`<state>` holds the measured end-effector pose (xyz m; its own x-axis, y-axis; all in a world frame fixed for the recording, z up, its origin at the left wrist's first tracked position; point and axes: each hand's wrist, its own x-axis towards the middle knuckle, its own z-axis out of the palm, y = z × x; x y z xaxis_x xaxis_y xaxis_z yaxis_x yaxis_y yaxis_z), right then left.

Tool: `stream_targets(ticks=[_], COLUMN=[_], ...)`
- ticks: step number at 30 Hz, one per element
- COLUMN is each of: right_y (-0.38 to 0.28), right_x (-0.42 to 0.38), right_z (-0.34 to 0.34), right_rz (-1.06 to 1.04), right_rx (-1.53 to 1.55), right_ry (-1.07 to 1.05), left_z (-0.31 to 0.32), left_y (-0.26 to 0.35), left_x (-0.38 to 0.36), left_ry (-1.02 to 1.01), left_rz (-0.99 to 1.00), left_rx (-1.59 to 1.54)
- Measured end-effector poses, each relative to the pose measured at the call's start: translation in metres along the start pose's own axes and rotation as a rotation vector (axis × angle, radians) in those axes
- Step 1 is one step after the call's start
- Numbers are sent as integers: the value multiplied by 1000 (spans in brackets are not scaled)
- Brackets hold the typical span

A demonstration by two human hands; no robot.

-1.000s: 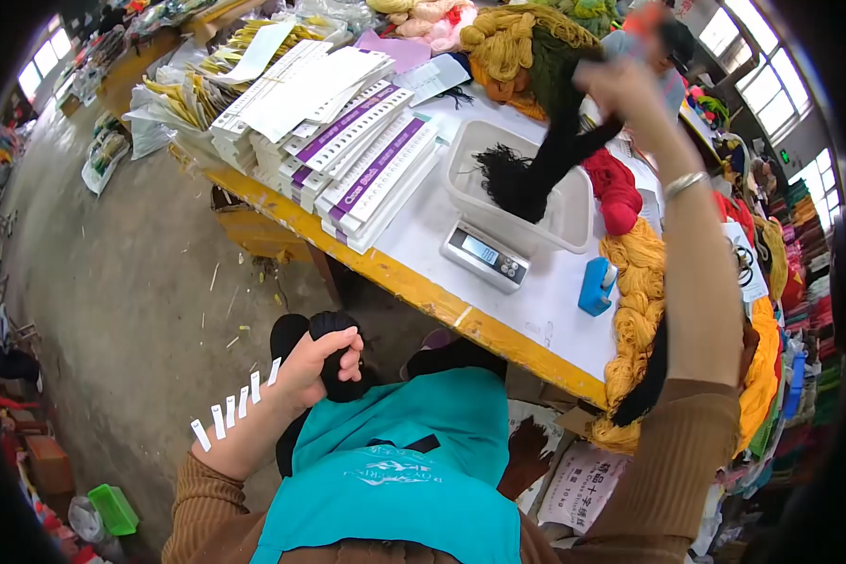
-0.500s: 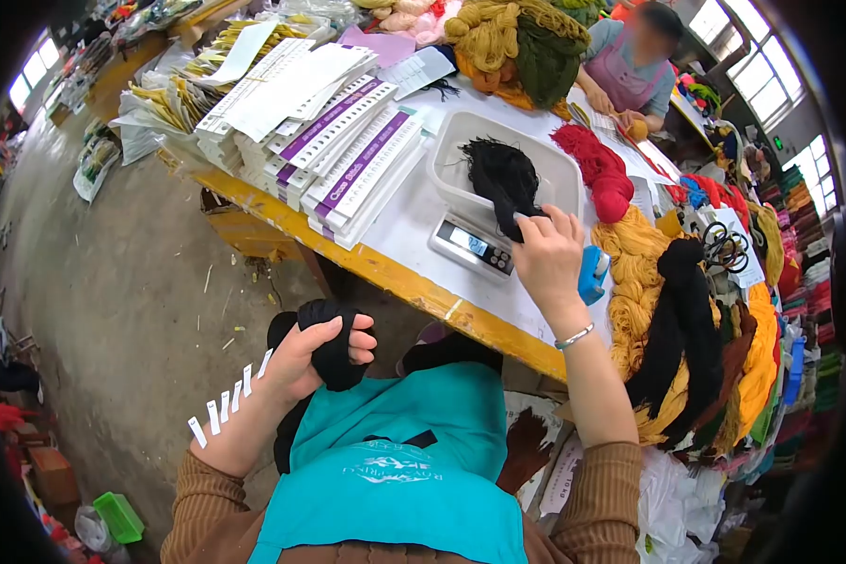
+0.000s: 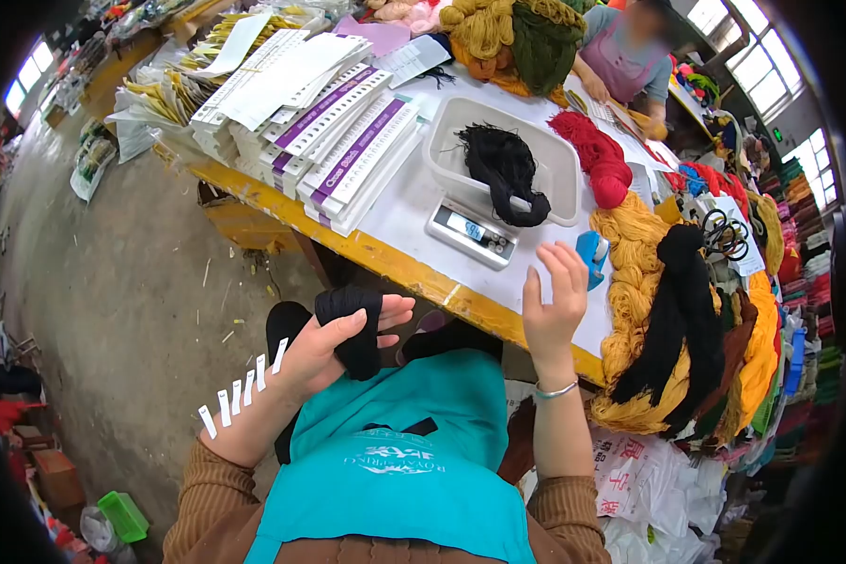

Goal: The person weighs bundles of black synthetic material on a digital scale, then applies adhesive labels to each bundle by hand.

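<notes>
My left hand (image 3: pixel 324 350) is wrapped round a skein of black thread (image 3: pixel 359 352) above my lap, its thumb across the front and its fingertips stretching past the skein. My right hand (image 3: pixel 556 305) hangs open over the table's near edge with nothing in it. Beyond it, another bundle of black thread (image 3: pixel 500 164) lies in a clear plastic tray (image 3: pixel 566 174), one end draped over the near rim. The tray rests on a small digital scale (image 3: pixel 472 235), whose display is lit but hard to read. A blue tape-dispenser-like object (image 3: pixel 592 258) sits right of my right hand.
Stacks of punched cards with purple bands (image 3: pixel 362 150) stand left of the scale. Red thread (image 3: pixel 594 160), yellow thread (image 3: pixel 630 263), a black skein (image 3: pixel 681 310) and scissors (image 3: pixel 726 235) lie to the right. A person in a pink apron (image 3: pixel 625 61) works across the table. White label strips (image 3: pixel 249 387) line my left forearm.
My right hand has let go of the black thread in the tray and drawn back toward me. My left fingers have straightened somewhat around their skein. The scale's display has changed.
</notes>
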<state>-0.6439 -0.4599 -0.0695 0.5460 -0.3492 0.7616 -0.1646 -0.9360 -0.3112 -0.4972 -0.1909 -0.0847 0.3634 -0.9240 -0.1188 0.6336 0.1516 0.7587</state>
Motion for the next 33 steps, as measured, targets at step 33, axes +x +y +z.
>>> stream_targets(ticks=[33], right_y=[-105], right_x=[-49], right_z=[41], right_rz=[1260], right_rx=[1550], right_ry=[-391], left_z=[-3], left_y=[-22], left_x=[11], left_ry=[124], left_rz=[140], left_rx=[111])
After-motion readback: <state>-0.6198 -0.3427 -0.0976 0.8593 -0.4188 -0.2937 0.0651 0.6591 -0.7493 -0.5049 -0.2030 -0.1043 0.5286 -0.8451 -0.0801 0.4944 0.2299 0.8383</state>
